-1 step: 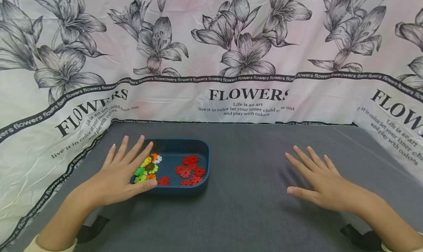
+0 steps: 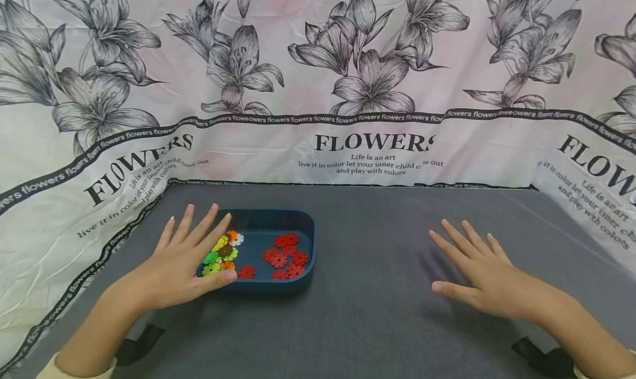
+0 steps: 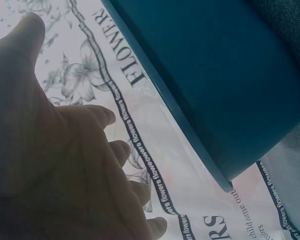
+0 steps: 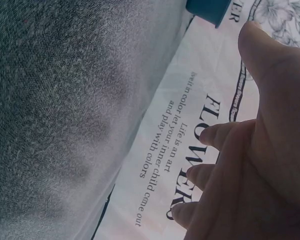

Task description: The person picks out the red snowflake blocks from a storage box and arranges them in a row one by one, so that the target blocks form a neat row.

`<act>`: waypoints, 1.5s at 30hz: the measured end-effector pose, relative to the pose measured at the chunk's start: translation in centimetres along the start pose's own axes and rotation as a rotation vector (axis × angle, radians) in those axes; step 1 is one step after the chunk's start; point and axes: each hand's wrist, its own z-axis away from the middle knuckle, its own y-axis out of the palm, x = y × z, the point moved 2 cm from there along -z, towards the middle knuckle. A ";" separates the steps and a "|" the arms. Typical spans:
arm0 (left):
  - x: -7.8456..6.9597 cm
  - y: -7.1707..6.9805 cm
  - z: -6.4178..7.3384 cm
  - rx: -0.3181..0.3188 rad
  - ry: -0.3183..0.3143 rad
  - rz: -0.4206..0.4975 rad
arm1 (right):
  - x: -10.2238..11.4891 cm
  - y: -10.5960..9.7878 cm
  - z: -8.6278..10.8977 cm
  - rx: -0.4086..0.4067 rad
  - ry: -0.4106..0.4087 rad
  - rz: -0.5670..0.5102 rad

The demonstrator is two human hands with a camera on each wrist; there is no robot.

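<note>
A dark blue tray with rounded corners stands on the grey table, left of centre in the head view. Red flower-shaped discs lie in its right part; a mixed pile of yellow, green, orange, white and brown discs is at its left, partly hidden by the hand. My left hand, fingers spread and straight, hovers over the tray's left end, holding nothing. The tray's outer wall fills much of the left wrist view beside that palm. Far to the right, my right hand hovers with spread fingers, empty.
Behind and at both sides hangs a white cloth printed with flowers and lettering, meeting the grey tabletop at its edges. Dark patches show on the table near both wrists.
</note>
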 end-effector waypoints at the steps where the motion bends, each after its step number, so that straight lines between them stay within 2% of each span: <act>1: 0.0 0.0 0.0 0.001 0.000 0.000 | 0.0 0.0 0.0 0.002 0.001 -0.001; 8: -0.1 -0.1 0.0 0.002 0.001 0.004 | 0.5 0.0 -0.2 0.002 -0.005 -0.031; 15: -0.5 0.0 -0.3 0.019 0.003 0.013 | 1.5 0.1 -1.5 0.040 -0.031 -0.054; 20: 0.2 -0.1 -0.7 0.016 0.008 0.078 | 2.3 -0.5 -2.9 0.065 -0.065 -0.056; 26: 1.9 0.1 -1.6 0.007 -0.016 0.191 | 3.0 -0.6 -5.2 0.092 -0.116 -0.016; 33: 3.9 0.9 -2.7 -0.034 -0.067 0.252 | 4.4 -0.6 -8.6 0.127 -0.174 0.026; 39: 4.9 2.0 -2.8 -0.068 -0.054 0.302 | 7.3 0.4 -12.0 0.166 -0.297 0.035; 45: 5.4 2.4 -3.0 -0.073 -0.078 0.328 | 10.8 1.8 -15.2 0.189 -0.414 0.040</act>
